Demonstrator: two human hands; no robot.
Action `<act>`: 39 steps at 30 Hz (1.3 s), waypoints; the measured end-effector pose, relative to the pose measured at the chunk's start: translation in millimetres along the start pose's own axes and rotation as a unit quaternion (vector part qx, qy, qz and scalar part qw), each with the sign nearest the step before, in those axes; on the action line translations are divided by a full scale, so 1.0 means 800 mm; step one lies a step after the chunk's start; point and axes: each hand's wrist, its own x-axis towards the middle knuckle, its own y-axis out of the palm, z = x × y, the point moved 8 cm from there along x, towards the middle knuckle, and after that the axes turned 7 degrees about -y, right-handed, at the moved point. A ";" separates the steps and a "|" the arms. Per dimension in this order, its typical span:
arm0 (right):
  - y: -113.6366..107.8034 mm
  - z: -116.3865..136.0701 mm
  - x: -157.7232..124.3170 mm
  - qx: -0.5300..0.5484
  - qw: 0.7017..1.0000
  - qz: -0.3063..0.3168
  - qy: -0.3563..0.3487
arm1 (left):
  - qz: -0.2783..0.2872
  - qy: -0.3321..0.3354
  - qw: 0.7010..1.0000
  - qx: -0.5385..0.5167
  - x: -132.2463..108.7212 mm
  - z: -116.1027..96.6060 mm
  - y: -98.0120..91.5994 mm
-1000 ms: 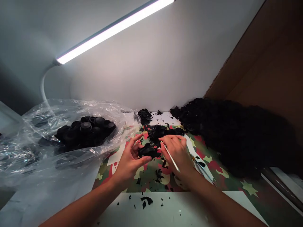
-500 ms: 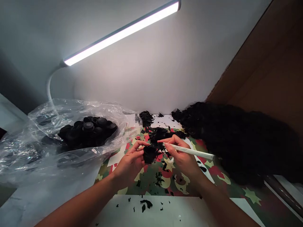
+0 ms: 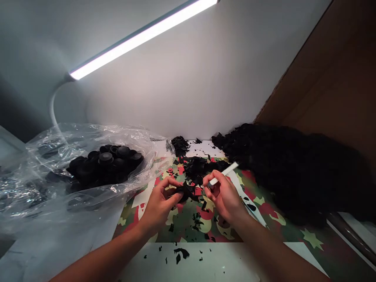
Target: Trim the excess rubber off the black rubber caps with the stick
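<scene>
Near the middle of the patterned sheet, my left hand (image 3: 160, 201) pinches a black, ragged-edged rubbery piece (image 3: 187, 191) between thumb and fingers. Part of that piece is hidden by the fingertips. My right hand (image 3: 225, 196) is closed round a slim tool with a white handle (image 3: 230, 169), which slants up to the right. Fingers cover the tool's working end, so its kind does not show. A small gap lies between my right fingers and the black piece. Just beyond the hands sits a heap of black scraps (image 3: 196, 167).
A clear plastic bag (image 3: 149, 156) holding round black rubber parts (image 3: 105, 158) lies at the left. A large black pile (image 3: 293, 168) fills the right, against a cardboard panel (image 3: 329, 78). Loose scraps dot the patterned sheet (image 3: 164, 235). A lit lamp (image 3: 143, 41) hangs above.
The white-handled tool has swung from pointing down to the right to pointing up to the right. My right hand has drawn slightly away, and my left hand has turned the black piece.
</scene>
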 end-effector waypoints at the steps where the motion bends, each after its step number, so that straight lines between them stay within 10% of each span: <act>1: 0.004 0.000 0.000 -0.031 0.999 0.025 -0.005 | -0.010 0.012 0.999 0.040 -0.003 -0.004 0.000; 11: 0.058 0.001 -0.040 -0.468 0.820 0.299 -0.141 | -0.078 0.133 0.956 0.249 -0.021 -0.040 0.003; 20: 0.056 0.011 -0.039 -0.213 0.893 0.394 -0.032 | 0.022 0.066 0.997 0.024 -0.016 -0.035 0.004; 28: 0.030 0.012 -0.020 -0.228 0.886 0.404 0.003 | 0.044 0.112 0.992 -0.045 -0.011 -0.043 -0.008; 39: 0.040 0.028 -0.015 -0.378 0.879 0.220 -0.192 | 0.049 0.043 0.997 0.038 -0.005 -0.020 0.007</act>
